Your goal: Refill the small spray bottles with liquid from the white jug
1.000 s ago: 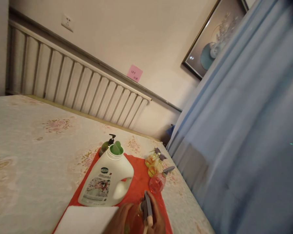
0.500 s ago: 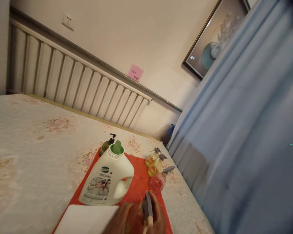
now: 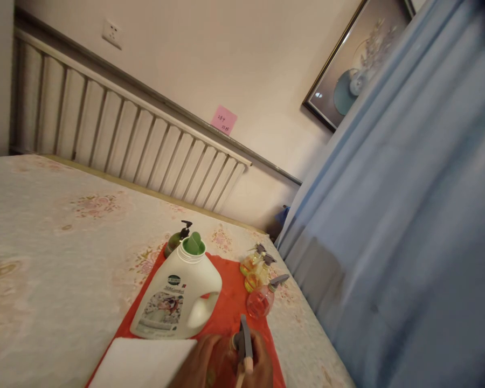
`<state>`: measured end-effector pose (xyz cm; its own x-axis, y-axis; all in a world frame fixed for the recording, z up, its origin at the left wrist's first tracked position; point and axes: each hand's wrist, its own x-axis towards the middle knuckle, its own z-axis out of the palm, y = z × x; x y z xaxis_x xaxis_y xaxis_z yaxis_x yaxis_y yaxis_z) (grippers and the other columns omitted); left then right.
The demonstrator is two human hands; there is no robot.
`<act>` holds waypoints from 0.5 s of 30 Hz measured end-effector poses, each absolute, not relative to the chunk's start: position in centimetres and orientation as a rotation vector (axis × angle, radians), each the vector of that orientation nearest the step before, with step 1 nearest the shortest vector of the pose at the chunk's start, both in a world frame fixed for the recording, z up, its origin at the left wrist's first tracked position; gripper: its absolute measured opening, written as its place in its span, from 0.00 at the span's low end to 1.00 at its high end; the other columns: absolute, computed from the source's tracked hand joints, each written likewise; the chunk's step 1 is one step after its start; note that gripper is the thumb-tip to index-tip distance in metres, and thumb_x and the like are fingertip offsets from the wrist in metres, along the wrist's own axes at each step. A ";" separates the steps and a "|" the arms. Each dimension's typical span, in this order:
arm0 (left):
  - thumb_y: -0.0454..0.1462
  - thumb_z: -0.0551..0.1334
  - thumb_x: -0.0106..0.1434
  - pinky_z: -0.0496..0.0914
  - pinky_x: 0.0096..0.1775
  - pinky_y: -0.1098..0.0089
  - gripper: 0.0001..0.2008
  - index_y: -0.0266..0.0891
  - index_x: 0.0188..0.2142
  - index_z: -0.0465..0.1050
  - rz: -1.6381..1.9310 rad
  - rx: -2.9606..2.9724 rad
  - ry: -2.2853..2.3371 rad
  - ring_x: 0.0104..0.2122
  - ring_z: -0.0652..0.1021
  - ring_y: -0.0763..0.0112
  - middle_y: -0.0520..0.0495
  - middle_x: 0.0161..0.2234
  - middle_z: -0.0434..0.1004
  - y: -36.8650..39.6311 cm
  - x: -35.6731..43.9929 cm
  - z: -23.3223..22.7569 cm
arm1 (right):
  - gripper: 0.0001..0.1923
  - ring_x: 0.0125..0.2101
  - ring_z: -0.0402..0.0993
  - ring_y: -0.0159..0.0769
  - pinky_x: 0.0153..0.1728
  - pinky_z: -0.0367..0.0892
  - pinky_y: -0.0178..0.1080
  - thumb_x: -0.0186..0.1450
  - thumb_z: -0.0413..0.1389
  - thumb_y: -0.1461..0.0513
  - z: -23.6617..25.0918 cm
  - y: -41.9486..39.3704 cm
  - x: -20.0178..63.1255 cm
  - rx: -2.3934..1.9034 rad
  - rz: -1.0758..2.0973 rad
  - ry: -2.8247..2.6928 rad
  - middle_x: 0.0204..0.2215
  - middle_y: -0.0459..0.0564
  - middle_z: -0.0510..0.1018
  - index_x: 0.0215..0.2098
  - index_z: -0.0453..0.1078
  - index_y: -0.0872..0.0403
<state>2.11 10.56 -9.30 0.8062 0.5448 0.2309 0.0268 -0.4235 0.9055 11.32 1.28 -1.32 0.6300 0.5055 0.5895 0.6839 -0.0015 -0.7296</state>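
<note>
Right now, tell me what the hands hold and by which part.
Both hands close around a small spray bottle's body at the frame's bottom edge; its grey trigger head sticks up above the fingers. Which hand is which cannot be told.

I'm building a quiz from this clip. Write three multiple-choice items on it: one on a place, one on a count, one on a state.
1. Where does the white jug stand?
A. on the red cloth
B. on the floor
C. on the picture frame

2. How many small spray bottles stand to the right of the jug?
A. one
B. three
C. six

3. How is the mouth of the jug?
A. shut with a blue screw cap
B. open, with a green spout showing
C. covered with foil

Answers:
1 A, since red cloth shows all round its base.
2 B, since two yellowish bottles and a pink bottle stand there.
3 B, since no cap sits on the neck and the green insert is bare.
</note>
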 end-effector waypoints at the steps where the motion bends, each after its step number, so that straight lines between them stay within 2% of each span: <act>1: 0.42 0.64 0.53 0.67 0.56 0.56 0.30 0.50 0.57 0.64 0.603 1.937 0.429 0.54 0.71 0.51 0.46 0.52 0.74 10.6 2.1 -9.4 | 0.13 0.22 0.72 0.36 0.25 0.70 0.34 0.57 0.60 0.51 -1.2 1.3 11.3 -1.659 -0.193 -0.994 0.21 0.45 0.76 0.27 0.73 0.52; 5: 0.42 0.66 0.49 0.65 0.58 0.54 0.35 0.53 0.58 0.63 0.570 1.934 0.457 0.58 0.68 0.47 0.47 0.56 0.71 10.7 2.3 -9.9 | 0.13 0.20 0.71 0.36 0.23 0.69 0.34 0.58 0.60 0.50 -1.1 1.5 11.1 -1.638 -0.216 -0.986 0.20 0.44 0.75 0.26 0.72 0.51; 9: 0.42 0.67 0.48 0.63 0.59 0.53 0.34 0.56 0.56 0.65 0.586 1.940 0.468 0.57 0.68 0.47 0.50 0.54 0.72 10.8 2.5 -10.3 | 0.12 0.20 0.70 0.35 0.22 0.68 0.34 0.58 0.60 0.52 -1.3 1.5 11.1 -1.614 -0.183 -0.969 0.19 0.44 0.75 0.25 0.71 0.51; 15: 0.42 0.67 0.49 0.64 0.58 0.54 0.35 0.52 0.58 0.63 0.571 1.938 0.469 0.58 0.67 0.47 0.47 0.56 0.71 10.6 2.4 -10.1 | 0.13 0.22 0.72 0.36 0.25 0.69 0.34 0.58 0.60 0.51 -1.7 1.4 11.4 -1.625 -0.116 -0.959 0.21 0.44 0.76 0.27 0.72 0.52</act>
<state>2.41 10.61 -10.09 0.8120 0.5542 0.1832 0.0721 -0.4068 0.9107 11.43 1.38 -1.70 0.6569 0.5150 0.5507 0.6312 0.0239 -0.7752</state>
